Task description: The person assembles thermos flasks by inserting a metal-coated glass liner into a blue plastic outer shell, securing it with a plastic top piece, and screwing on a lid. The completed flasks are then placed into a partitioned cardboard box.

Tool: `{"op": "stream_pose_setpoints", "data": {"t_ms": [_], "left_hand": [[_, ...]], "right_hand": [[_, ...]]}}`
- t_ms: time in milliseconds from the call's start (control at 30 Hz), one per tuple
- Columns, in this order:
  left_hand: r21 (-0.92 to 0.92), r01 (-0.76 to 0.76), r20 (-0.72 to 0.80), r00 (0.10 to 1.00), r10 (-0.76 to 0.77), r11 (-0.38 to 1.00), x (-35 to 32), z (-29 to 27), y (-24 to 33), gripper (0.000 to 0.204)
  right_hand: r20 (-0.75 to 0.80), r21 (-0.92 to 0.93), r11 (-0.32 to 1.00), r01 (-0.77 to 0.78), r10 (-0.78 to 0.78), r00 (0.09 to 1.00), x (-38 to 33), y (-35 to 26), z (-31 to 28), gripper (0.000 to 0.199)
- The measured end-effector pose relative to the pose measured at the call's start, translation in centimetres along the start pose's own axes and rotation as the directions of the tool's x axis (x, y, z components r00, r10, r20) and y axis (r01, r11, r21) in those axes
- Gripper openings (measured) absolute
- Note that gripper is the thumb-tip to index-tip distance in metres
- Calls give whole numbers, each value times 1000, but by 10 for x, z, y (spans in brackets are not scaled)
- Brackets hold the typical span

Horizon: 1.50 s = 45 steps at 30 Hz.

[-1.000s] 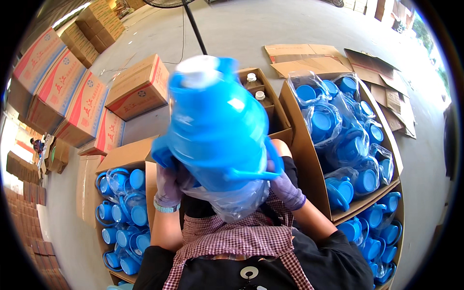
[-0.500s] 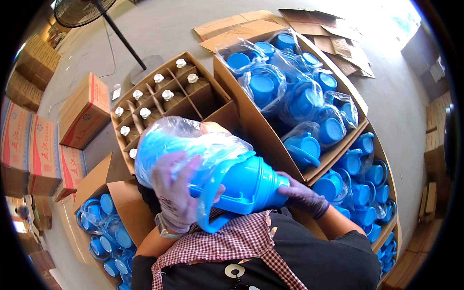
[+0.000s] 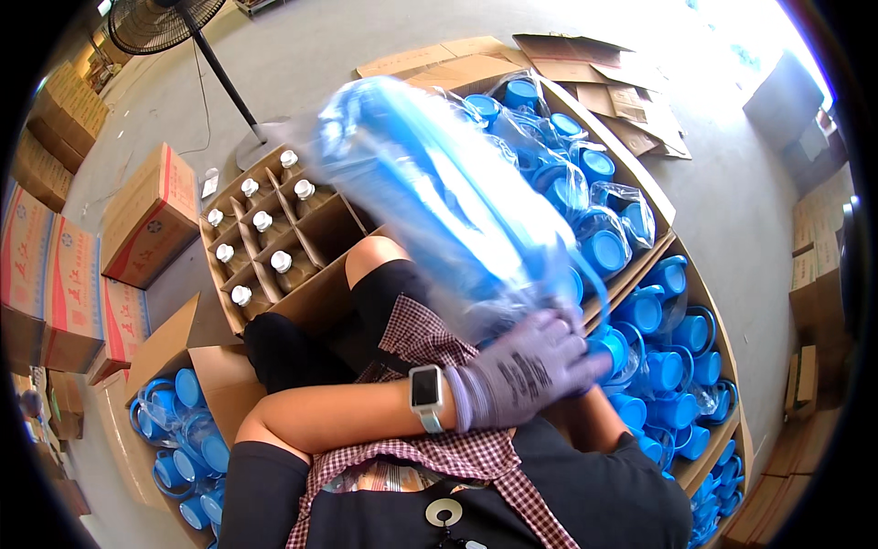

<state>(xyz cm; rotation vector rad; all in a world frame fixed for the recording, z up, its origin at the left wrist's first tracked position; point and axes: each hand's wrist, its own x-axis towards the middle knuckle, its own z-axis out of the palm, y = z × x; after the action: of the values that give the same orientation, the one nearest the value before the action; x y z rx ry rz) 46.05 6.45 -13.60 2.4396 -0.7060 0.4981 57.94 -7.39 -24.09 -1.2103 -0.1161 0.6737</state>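
Note:
A blue thermos flask (image 3: 448, 183) in a clear plastic bag is raised in front of me, slanting from upper left to lower right and smeared by motion. At its lower right end, my left hand (image 3: 530, 366), in a grey-purple glove, is closed over the flask and the gathered bag. The left forearm crosses my body, with a watch (image 3: 426, 393) at the wrist. My right hand is mostly hidden behind the left one, so its fingers do not show; only its forearm (image 3: 594, 423) comes up from the right. The flask's blue handle (image 3: 596, 288) sticks out near the left hand.
A divided carton (image 3: 240, 316) with several white-capped bottles stands ahead left. Right of me are cartons (image 3: 663, 206) of bagged blue flasks, with another carton (image 3: 219, 375) at lower left. Flattened cardboard (image 3: 585, 69) and a standing fan (image 3: 219, 69) are farther off.
The flask has swung up and right, its far end now higher. My left hand has crossed from its left side to its lower right end, covering my right hand.

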Motion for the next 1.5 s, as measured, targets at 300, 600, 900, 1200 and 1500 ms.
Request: {"op": "stream_pose_setpoints", "data": {"t_ms": [300,600,900,1200,1500], "left_hand": [[-935,96,90,995,-34,342,35,43,-14,79],[-954,118,210,919,-333,-276,51,14,-62,71],[-947,280,317,896,-310,-159,24,7,-85,68],[-960,281,246,852,-463,8,0,3,-101,60],[-946,318,302,781,-547,-67,-34,5,-123,57]], "right_hand": [[382,-874,14,486,-599,704,1,-188,-3,67],[773,-518,-326,791,218,596,121,-200,93,65],[557,-343,-471,812,594,580,149,-176,159,67],[769,-343,-147,928,523,367,205,-189,122,66],[630,-445,-430,785,473,616,244,30,14,66]]}}
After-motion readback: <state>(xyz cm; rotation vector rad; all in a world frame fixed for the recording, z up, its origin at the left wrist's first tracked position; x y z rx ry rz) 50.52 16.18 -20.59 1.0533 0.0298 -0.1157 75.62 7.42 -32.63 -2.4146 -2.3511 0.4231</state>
